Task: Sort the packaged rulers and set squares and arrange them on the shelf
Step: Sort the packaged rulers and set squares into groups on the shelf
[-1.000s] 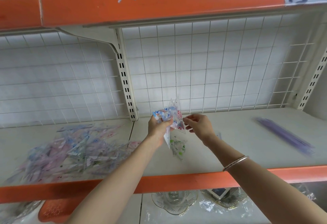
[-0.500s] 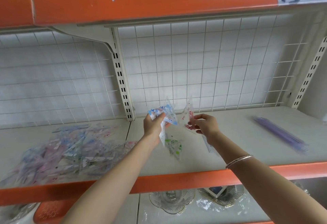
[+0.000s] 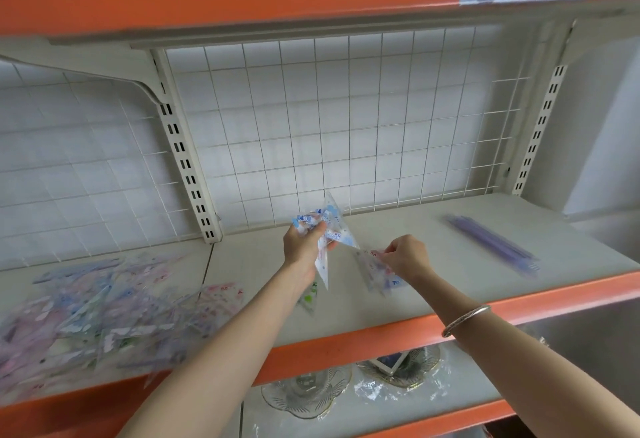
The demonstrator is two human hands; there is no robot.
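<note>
Left hand point(image 3: 304, 247) is gripping a bunch of triangular set squares point(image 3: 334, 226) in glossy clear wrap with blue print, above the flat beige shelf point(image 3: 249, 264). Right hand point(image 3: 405, 257) is pinching another clear packet point(image 3: 375, 271) with red print, low over the shelf. Loose pile point(image 3: 104, 313) is lying left, long purple rulers point(image 3: 491, 243) right.

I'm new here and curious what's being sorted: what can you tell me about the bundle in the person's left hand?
The bundle looks like a few triangular set squares in clear plastic wrap, printed with blue and white patterns. One corner points up, another hangs below the fist. Only the left hand grips it, held above the shelf; blur hides finer print. The right hand pinches a separate packet.
</note>
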